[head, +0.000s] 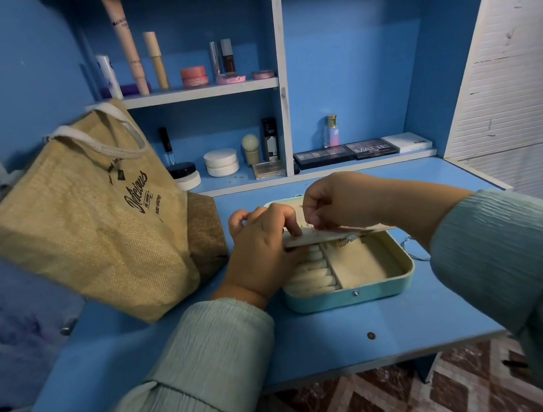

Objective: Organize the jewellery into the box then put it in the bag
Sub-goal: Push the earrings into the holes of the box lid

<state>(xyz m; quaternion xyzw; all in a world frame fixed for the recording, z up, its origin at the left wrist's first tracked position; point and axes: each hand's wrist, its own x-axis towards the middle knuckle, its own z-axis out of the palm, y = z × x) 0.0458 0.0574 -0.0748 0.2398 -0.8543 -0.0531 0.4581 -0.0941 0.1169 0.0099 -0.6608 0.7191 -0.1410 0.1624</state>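
The blue table (316,348) carries a tan woven bag (93,226) with white handles and dark lettering, standing at the left and leaning; just right of it sits the pale turquoise jewellery box (353,285), lid open, with cream ring rolls on its left side and a bare cream compartment on its right; a flat cream panel (332,234) lies across the box's middle, hiding what is under it; the left hand (261,245) grips the panel's left end with curled fingers; the right hand (336,207) pinches something tiny over the panel, too small to tell; behind, shelves (200,92) hold cosmetics and palettes (346,152).
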